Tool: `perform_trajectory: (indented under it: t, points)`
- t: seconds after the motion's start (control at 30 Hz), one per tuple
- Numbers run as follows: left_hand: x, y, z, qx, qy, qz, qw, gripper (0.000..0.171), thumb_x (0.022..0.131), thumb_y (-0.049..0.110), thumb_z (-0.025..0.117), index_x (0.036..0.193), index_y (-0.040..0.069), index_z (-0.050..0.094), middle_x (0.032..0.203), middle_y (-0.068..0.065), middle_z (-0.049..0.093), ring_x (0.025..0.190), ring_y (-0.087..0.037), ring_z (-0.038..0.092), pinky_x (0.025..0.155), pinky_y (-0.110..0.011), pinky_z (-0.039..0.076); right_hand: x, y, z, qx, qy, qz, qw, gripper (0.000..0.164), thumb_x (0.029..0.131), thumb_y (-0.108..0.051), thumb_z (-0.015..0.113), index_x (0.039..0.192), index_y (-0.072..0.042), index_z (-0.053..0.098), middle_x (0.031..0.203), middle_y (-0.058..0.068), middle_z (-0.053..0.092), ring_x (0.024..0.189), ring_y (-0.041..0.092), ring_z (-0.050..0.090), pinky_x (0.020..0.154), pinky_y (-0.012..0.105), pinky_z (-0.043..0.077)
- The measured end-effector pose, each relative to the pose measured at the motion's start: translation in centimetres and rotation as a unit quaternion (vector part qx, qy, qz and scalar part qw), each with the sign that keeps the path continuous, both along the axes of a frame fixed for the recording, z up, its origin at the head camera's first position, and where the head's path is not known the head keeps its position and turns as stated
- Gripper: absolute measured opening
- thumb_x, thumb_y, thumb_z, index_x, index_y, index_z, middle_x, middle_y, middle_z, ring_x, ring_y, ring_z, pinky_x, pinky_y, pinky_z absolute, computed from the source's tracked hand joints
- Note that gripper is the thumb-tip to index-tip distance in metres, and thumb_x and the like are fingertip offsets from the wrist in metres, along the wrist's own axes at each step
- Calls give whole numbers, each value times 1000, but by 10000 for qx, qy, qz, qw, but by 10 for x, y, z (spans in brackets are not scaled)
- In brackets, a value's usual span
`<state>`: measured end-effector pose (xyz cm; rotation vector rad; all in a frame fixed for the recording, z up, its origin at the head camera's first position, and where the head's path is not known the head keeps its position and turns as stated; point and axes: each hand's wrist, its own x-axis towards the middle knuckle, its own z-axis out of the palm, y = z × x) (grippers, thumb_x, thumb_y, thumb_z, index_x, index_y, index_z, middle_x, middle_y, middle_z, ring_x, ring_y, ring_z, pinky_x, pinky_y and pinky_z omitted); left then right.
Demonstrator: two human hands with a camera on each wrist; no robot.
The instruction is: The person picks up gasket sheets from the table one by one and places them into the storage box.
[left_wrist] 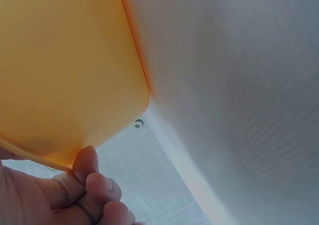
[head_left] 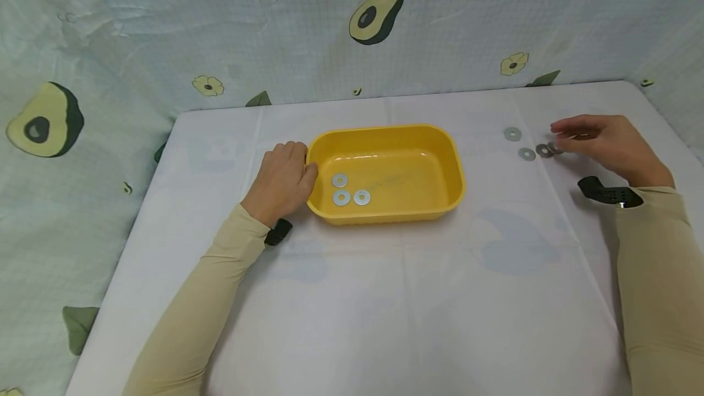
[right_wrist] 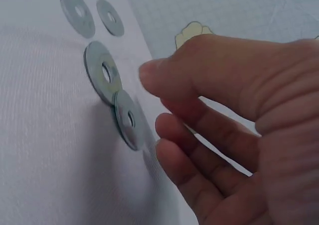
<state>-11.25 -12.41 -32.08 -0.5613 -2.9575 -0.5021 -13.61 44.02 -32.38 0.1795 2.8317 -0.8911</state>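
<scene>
My left hand (head_left: 279,182) grips the left rim of a yellow plastic tray (head_left: 393,217); the left wrist view shows its fingers (left_wrist: 102,187) curled at the rim. Inside the tray, toward its left end, lie three flat metal washers, one of them a washer (head_left: 341,198) near the front wall. Over at the right, my right hand (head_left: 610,142) hovers above several more washers, fingers loosely bent and nothing between them. Two of these overlap: one washer (right_wrist: 128,119) leans on another washer (right_wrist: 102,73), close beside the thumb.
A white cloth (head_left: 407,298) covers the table. Two separate washers, one a washer (head_left: 513,134) further back, lie left of the overlapping pair. Behind the table hangs a pale curtain (head_left: 286,35) printed with avocados and flowers.
</scene>
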Motion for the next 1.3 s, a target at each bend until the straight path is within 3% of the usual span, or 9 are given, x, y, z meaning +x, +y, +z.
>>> perform_trajectory:
  t: [0.27, 0.57, 0.63, 0.83, 0.97, 1.07, 1.17, 1.3]
  points:
    - [1, 0, 0, 19, 1, -1, 10000, 30, 100, 22, 40, 95, -2, 56, 83, -14, 51, 79, -33, 48, 73, -41, 37, -2, 5, -11, 119, -68, 190, 9997, 67, 91, -44, 77, 143, -6, 59, 93, -42, 52, 84, -17, 52, 69, 8, 41]
    - [1, 1, 1, -10, 10, -16, 10000, 30, 100, 22, 40, 96, -3, 56, 82, -14, 50, 79, -34, 48, 73, -41, 38, -1, 5, -10, 333, -40, 355, 9988, 59, 91, -44, 77, 133, -5, 65, 91, -33, 56, 82, -11, 53, 69, 11, 41]
    - [1, 1, 1, -24, -1, -9, 10000, 30, 100, 22, 40, 96, -3, 56, 82, -14, 51, 79, -34, 48, 73, -41, 38, -1, 5, -8, 403, -43, 393, 9984, 56, 91, -42, 77, 131, -5, 67, 94, -27, 61, 82, -10, 53, 69, 12, 42]
    - [1, 1, 1, -51, -20, 4, 10000, 31, 101, 22, 39, 98, -4, 57, 83, -14, 51, 80, -33, 48, 73, -41, 38, 0, 6, -2, 873, -128, 519, 9947, 56, 90, -47, 76, 128, -6, 70, 121, 17, 69, 81, -13, 45, 74, 23, 42]
    - [0, 1, 2, -33, -22, -9, 10000, 31, 101, 21, 39, 98, -4, 57, 84, -15, 51, 80, -34, 48, 74, -41, 38, 4, 11, 2, 1035, -205, 481, 9933, 63, 88, -56, 76, 127, -7, 72, 126, 22, 70, 83, -15, 43, 80, 33, 44]
    - [0, 1, 2, -28, -40, -16, 10000, 31, 101, 21, 39, 98, -4, 57, 84, -15, 51, 80, -34, 48, 74, -41, 38, 6, 13, 3, 1093, -233, 442, 9928, 64, 86, -58, 77, 125, -8, 74, 124, 21, 72, 81, -15, 44, 79, 32, 45]
    - [0, 1, 2, -38, -49, -18, 10000, 31, 101, 21, 39, 98, -4, 57, 84, -15, 51, 80, -34, 48, 74, -42, 38, 5, 11, 5, 1232, -232, 562, 9905, 58, 88, -52, 77, 123, -6, 74, 122, 23, 72, 87, -2, 57, 78, 35, 47]
    - [0, 1, 2, -39, -66, -10, 10000, 31, 101, 21, 40, 98, -4, 57, 84, -15, 52, 81, -34, 49, 74, -42, 39, 1, 3, 10, 1553, -342, 900, 9832, 47, 93, -38, 73, 121, 1, 72, 121, 29, 70, 106, 36, 63, 87, 54, 49]
